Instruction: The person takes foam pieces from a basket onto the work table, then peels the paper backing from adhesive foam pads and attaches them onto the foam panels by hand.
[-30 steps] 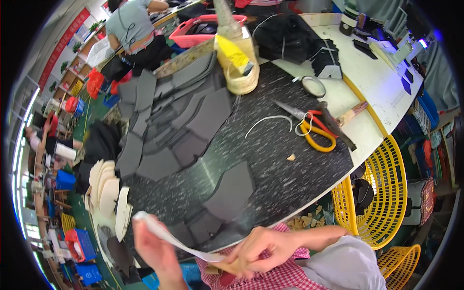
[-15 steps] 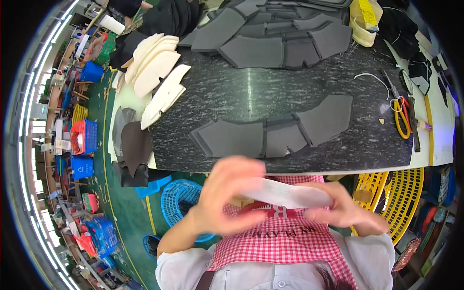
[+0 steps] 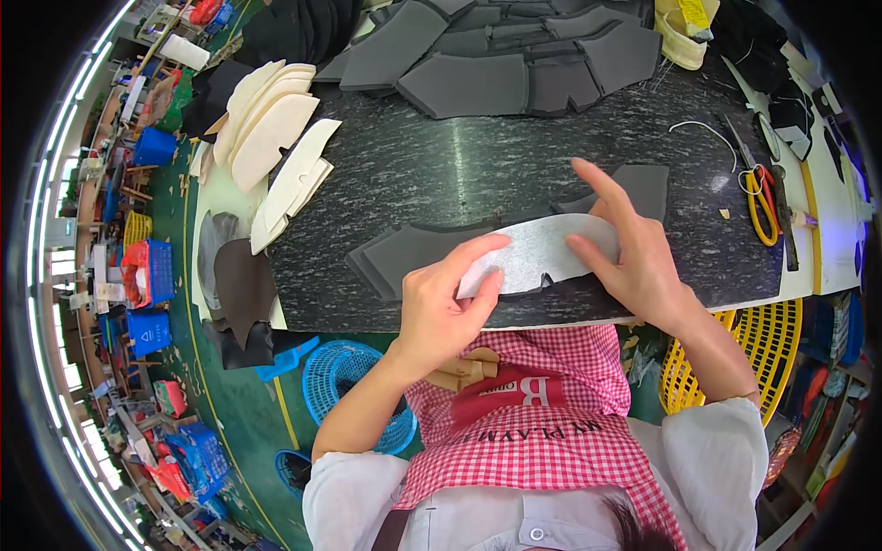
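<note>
A pale silvery-white curved piece of sheet material [image 3: 542, 250], with a small notch in its lower edge, is in front of me over the near part of the table. My left hand [image 3: 450, 298] pinches its left end between thumb and fingers. At the right end is my right hand [image 3: 640, 266], fingers spread, the thumb touching the face and the index finger stretched upward. Behind the pale piece lie dark grey foam-like pieces [image 3: 404, 250], partly covered by it and by my hands.
More grey pieces [image 3: 469, 84] are stacked along the far side. Cream cut pieces [image 3: 296, 179] and a brown one [image 3: 246, 285] lie at the left. Yellow-handled scissors [image 3: 759, 207] rest at the right. Below the table are blue [image 3: 342, 367] and yellow baskets [image 3: 776, 340].
Both hands have moved forward from above my lap to over the table, bringing the pale piece with them. My right fingers have spread apart.
</note>
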### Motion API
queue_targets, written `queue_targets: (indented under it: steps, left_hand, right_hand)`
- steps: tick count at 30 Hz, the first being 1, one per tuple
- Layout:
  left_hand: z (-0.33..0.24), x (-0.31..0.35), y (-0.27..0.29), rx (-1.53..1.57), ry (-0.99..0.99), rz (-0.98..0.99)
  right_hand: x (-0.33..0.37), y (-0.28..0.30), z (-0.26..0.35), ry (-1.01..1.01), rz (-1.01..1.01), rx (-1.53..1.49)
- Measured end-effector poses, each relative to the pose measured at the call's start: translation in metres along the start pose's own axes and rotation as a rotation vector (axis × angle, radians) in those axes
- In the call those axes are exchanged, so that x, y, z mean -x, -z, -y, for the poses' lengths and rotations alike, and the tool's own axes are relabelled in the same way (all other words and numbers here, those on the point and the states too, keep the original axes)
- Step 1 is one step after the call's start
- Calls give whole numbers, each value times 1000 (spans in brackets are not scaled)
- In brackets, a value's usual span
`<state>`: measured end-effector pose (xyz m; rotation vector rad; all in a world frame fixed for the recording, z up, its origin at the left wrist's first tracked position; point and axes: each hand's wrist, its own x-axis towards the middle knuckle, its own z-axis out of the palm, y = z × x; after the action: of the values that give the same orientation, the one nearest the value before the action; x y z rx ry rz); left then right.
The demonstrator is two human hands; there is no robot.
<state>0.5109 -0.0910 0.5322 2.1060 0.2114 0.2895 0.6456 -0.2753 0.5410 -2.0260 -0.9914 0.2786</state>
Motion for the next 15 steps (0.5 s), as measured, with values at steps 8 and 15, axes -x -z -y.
queue_targets:
  steps: [8,15]
  left_hand:
    - [7,-5,3,-372,-297,15]
    - [21,-18,50,-741,-192,-134]
  right_hand:
    - [-16,23,-17,242,-35,605]
    - [2,-6,8,442,345,439]
